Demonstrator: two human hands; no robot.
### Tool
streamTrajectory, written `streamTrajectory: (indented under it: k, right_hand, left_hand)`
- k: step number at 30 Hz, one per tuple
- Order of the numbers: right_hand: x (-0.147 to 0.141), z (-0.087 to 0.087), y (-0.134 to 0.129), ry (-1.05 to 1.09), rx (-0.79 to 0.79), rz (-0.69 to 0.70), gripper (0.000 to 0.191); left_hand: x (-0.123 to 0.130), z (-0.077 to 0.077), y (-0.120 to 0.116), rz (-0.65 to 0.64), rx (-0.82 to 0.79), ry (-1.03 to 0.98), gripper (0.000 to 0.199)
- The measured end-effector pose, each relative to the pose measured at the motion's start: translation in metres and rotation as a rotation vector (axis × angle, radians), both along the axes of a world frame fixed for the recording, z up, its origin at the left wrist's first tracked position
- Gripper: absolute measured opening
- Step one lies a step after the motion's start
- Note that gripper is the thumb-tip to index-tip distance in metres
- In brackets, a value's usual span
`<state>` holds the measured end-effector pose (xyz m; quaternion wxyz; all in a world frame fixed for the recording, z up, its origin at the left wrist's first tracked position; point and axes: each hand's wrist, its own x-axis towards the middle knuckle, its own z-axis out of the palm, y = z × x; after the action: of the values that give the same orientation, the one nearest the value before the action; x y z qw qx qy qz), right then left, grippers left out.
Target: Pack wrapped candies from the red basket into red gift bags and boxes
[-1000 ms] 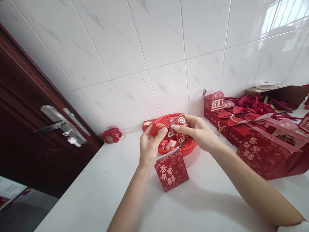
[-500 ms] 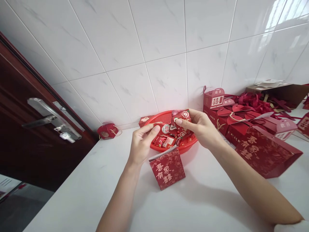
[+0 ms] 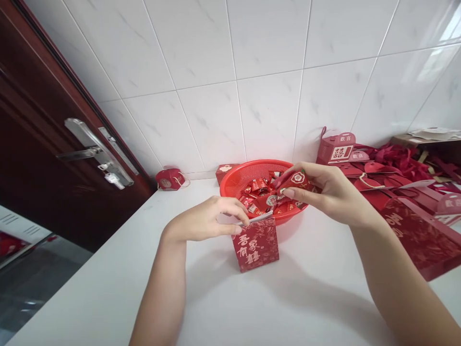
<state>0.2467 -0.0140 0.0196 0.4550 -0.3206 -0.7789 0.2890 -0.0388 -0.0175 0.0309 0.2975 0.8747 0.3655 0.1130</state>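
A small red box with pale characters stands upright on the white table, in front of a red plastic basket of wrapped sweets. My left hand is at the box's upper left edge, thumb on its front and fingers over the top, pinching it. Over the basket's right side, my right hand pinches a red candy packet with a white flower print between thumb and fingers. The inside of the box is hidden from this angle.
A small red box with a cord handle sits at the back left, near the door. Another red box is behind the basket. Red boxes and ribbons crowd the right side.
My left hand has moved down from the basket to the small box's top edge, and the packet it held is gone from its fingers. My right hand still holds its packet. The view has shifted.
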Motion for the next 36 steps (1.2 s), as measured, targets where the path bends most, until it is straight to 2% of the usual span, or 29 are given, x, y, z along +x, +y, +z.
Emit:
streamTrajectory:
  k: [5,10,17,24,31,36]
  right_hand:
    - [-0.002,0.001,-0.004,-0.137,0.099,0.004,0.023]
    - [-0.005,0.004,-0.007,-0.228,0.133,0.036,0.013]
    - [-0.008,-0.001,-0.007,-0.313,0.179,0.074,0.01]
    - [-0.017,-0.006,-0.006,-0.355,0.178,0.083,0.011]
    - [-0.03,-0.012,-0.007,-0.37,0.173,0.154,0.013]
    - [-0.033,-0.013,-0.006,-0.326,0.193,0.142,0.014]
  left_hand:
    - [0.011,-0.013,0.009,0.11,-0.025,-0.086,0.019]
    - [0.013,-0.017,0.013,0.158,-0.055,-0.017,0.02]
    - [0.015,-0.016,0.011,0.111,-0.021,0.029,0.021]
    - [0.017,-0.015,0.005,0.025,-0.128,-0.02,0.053]
    - [0.018,-0.014,0.005,0.061,-0.098,0.067,0.038]
    - [0.019,-0.015,0.005,0.076,-0.047,0.054,0.041]
